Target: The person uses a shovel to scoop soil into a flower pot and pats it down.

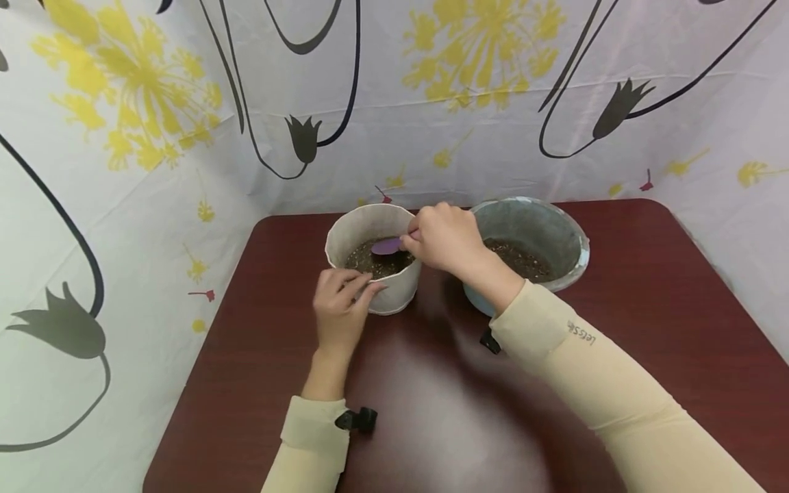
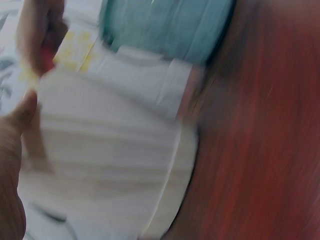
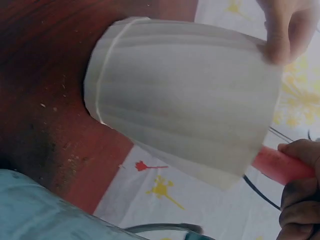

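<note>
A white ribbed plant pot [image 1: 394, 294] stands on the table with dark soil [image 1: 364, 259] inside. My left hand [image 1: 337, 301] pinches its near rim, and in the left wrist view the thumb [image 2: 25, 111] lies at the rim. My right hand [image 1: 446, 236] grips a small hand trowel by its reddish handle [image 3: 282, 165], above the far right rim. The trowel's purple blade [image 1: 386, 246] is inside the pot, close over the soil. Right beside the pot sits a blue-grey tub [image 1: 570, 263], which also contains soil [image 1: 520, 260]; my right forearm covers part of it.
The dark red-brown table [image 1: 259, 356] has rounded far corners. Soil crumbs [image 3: 62, 150] lie on it between pot and tub. A white cloth [image 1: 382, 82] with yellow and grey flower prints hangs behind and at both sides. Each cuff carries a small black device [image 1: 364, 420].
</note>
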A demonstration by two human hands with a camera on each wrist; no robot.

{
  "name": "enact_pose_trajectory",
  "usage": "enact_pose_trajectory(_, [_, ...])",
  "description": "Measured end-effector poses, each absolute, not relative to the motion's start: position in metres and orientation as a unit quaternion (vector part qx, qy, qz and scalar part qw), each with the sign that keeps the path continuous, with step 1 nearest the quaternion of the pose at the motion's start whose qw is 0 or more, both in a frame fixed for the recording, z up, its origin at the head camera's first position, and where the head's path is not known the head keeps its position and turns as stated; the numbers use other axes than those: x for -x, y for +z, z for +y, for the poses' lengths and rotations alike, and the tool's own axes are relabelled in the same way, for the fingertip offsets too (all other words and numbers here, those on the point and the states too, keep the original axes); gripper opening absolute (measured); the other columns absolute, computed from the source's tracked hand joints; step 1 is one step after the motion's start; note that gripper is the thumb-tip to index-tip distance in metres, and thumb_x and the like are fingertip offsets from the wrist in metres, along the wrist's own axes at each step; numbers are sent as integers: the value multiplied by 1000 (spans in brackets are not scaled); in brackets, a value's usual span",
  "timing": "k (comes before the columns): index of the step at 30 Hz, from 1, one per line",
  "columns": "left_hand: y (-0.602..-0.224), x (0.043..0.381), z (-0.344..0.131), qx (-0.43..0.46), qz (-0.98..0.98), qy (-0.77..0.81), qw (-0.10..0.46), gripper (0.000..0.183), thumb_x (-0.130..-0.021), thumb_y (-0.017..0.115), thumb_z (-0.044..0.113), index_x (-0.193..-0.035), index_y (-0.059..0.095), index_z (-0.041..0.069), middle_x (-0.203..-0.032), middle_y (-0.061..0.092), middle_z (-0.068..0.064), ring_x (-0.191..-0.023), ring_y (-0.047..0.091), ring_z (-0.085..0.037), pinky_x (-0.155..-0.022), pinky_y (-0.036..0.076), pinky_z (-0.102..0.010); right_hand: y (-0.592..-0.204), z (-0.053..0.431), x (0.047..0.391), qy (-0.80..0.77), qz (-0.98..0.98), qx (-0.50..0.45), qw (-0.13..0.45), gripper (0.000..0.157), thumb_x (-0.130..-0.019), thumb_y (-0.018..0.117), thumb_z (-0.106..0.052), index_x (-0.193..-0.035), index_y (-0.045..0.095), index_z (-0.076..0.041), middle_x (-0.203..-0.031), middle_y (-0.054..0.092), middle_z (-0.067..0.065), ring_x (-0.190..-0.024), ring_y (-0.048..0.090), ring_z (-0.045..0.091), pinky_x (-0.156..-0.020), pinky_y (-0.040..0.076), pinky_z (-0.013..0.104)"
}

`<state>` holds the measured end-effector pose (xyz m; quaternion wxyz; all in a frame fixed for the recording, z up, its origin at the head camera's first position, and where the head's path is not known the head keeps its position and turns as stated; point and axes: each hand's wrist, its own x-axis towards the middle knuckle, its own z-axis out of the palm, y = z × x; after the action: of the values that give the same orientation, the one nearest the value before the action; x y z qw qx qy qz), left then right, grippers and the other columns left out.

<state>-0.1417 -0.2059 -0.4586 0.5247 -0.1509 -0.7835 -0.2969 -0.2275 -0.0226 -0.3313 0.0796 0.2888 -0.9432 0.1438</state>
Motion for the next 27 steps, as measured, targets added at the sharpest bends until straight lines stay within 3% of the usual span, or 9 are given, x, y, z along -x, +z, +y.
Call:
enact_pose_trajectory(3, [-460, 142, -192, 147, -782, -285, 534, 30, -74, 90, 25, -90, 80, 1, -86, 70, -9, -81, 63, -29, -76, 53, -39, -325, -22, 226, 154, -944, -279, 80, 25, -94, 68, -36, -73, 78, -25, -64, 65, -4, -62, 62, 23, -50, 50, 41])
enact_pose_trajectory(7, [-461, 138, -197, 146, -794, -266, 527, 35, -79, 88, 30, -97, 79, 3, -96, 72, -11, -93, 66, -31, -81, 51, -45, -319, -23, 224, 148, -945, -283, 73, 27, -93, 67, -34, -70, 77, -25, -62, 64, -3, -61, 62, 23, -51, 50, 41])
enact_pose_trajectory(11, [-461, 136, -218, 160, -802, -278, 504, 36, -81, 86, 31, -98, 79, 1, -100, 73, -13, -99, 67, -33, -85, 50, -47, -324, -23, 223, 134, -945, -292, 61, 35, -92, 69, -30, -57, 69, -23, -54, 58, -4, -54, 57, 19, -46, 46, 36])
enact_pose_trajectory(16, [-460, 138, -227, 179, -797, -289, 499, 31, -77, 88, 23, -92, 79, -2, -92, 73, -13, -93, 68, -32, -89, 53, -43, -328, -21, 222, 125, -944, -296, 72, 42, -90, 70, -28, -50, 58, -23, -48, 50, -5, -51, 54, 17, -43, 42, 34])
enact_pose_trajectory(21, [-459, 141, -213, 156, -784, -292, 524, 28, -72, 90, 20, -86, 80, -1, -85, 70, -10, -83, 66, -28, -79, 55, -37, -327, -22, 219, 138, -939, -300, 91, 35, -93, 69, -33, -60, 65, -22, -52, 50, -6, -50, 53, 18, -42, 40, 33])
enact_pose_trajectory(24, [-458, 143, -200, 145, -783, -295, 528, 29, -73, 89, 23, -86, 79, -1, -84, 70, -9, -81, 65, -26, -75, 56, -35, -325, -22, 214, 140, -939, -296, 102, 40, -95, 67, -32, -58, 62, -20, -50, 43, -5, -44, 43, 14, -40, 33, 30])
enact_pose_trajectory(27, [-459, 143, -195, 142, -791, -285, 522, 30, -75, 89, 25, -89, 79, 0, -87, 71, -8, -83, 66, -26, -76, 57, -36, -325, -21, 210, 126, -940, -298, 111, 47, -93, 65, -24, -49, 48, -21, -46, 31, -7, -43, 30, 12, -40, 24, 28])
